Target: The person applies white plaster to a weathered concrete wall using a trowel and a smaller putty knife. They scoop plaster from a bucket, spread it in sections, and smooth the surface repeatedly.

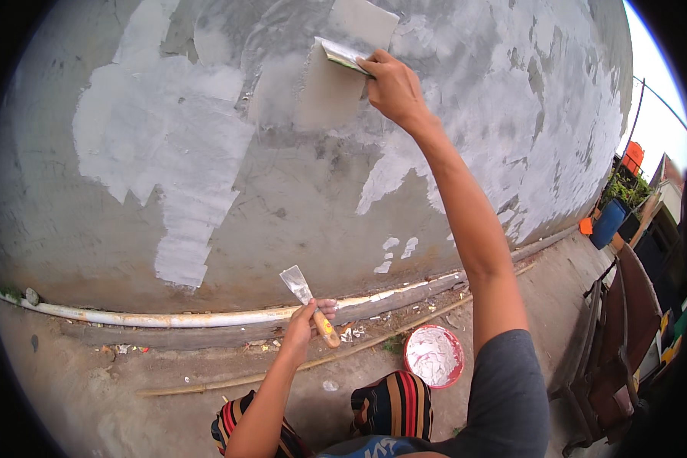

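Note:
My right hand point(397, 88) is raised to the upper part of the grey wall point(298, 217), closed on a wide, flat putty blade point(343, 56). The blade's edge meets the wall at a patch of fresh, damp-looking putty point(328, 99). Lower down, in front of the wall's base, my left hand point(304, 324) grips a putty knife point(298, 284) by its wooden handle, its metal blade pointing up and smeared with white. A red-rimmed bucket point(433, 356) of white putty stands on the ground right of my knees. Dried whitish patches point(164, 126) cover much of the wall.
A white pipe point(168, 320) runs along the wall's foot. A long bamboo pole point(244, 380) lies on the ground beside scattered debris. At right are a brown wooden bench point(618, 343), a blue barrel point(607, 224) and an orange tank point(633, 156).

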Demonstrator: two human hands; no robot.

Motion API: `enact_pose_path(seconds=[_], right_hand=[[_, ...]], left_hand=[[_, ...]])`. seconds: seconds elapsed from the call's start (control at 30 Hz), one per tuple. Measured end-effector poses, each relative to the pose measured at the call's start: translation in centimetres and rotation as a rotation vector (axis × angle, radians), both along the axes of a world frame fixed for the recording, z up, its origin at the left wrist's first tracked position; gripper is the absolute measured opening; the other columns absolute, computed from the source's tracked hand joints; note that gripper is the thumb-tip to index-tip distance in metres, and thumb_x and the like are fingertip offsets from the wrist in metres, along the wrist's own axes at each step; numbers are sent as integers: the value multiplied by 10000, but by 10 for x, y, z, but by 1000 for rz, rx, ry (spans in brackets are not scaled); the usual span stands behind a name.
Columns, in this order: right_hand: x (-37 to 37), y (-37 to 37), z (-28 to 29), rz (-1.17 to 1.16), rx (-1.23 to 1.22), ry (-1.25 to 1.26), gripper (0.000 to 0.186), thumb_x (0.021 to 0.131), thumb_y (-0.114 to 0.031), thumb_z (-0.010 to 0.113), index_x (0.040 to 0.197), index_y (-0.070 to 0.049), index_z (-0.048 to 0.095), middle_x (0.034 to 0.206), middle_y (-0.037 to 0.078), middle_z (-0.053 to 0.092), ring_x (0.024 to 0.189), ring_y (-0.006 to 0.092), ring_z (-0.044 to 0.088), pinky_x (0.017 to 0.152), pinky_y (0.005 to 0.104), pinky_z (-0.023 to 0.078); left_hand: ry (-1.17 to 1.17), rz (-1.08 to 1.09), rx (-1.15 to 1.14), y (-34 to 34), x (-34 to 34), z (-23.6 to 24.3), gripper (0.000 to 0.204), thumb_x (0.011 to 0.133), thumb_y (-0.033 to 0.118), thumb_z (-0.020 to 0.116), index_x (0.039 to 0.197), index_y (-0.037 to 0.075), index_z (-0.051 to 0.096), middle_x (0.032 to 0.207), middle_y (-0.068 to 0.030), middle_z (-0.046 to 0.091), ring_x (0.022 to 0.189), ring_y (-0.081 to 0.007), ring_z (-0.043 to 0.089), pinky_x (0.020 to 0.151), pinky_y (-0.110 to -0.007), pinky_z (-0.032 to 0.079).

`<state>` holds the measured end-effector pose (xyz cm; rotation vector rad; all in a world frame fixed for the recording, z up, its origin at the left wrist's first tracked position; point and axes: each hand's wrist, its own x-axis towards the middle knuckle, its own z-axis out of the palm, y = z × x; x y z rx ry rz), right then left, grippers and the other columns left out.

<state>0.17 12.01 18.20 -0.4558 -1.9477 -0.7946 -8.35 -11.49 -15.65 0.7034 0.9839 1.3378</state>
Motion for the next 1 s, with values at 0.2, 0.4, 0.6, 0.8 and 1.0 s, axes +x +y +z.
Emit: enact_pose_path(seconds=[0.2, 0.4, 0.6, 0.8, 1.0], right_hand=[[60, -35, 77, 199, -407, 263, 285, 836, -50, 591, 1108, -14, 670, 808, 132, 663, 699, 169, 594, 715, 290, 468], [46, -15, 104, 108, -204, 293, 356, 790, -31, 555, 1113, -92, 693, 945, 149, 705, 800, 288, 654, 748, 325, 501], [18, 37, 94, 87, 201, 212, 448, 804, -23, 519, 1186, -205, 666, 1039, 91, 692, 859, 310, 669, 745, 360, 532], [2, 17, 46, 12, 141, 103, 463, 796, -13, 516, 1186, -212, 663, 1135, 72, 669, 832, 291, 681, 728, 359, 544], [-13, -8, -60, -38, -42, -60, 544, 758, 8, 580, 1246, -229, 621, 1196, 92, 649, 832, 273, 688, 651, 331, 557]], left_hand=[[108, -99, -18, -9, 17, 14, 454, 1030, 376, 335, 1176, 48, 613, 1100, -74, 650, 1053, -161, 596, 880, -329, 477], [79, -38, -61, 1, 7, -9, 449, 1038, 352, 315, 1155, 65, 640, 1051, -45, 669, 987, -136, 612, 831, -317, 473], [35, -36, -53, 12, -1, -13, 444, 1036, 351, 325, 1143, 62, 644, 1040, -45, 673, 966, -125, 619, 812, -299, 482], [-17, -8, -88, 19, -21, -29, 448, 1027, 382, 350, 1161, 48, 615, 1065, -63, 659, 998, -159, 617, 859, -320, 485], [-16, 15, -77, 22, -15, -26, 451, 1028, 375, 346, 1159, 36, 613, 1054, -69, 660, 1004, -166, 614, 863, -330, 478]])
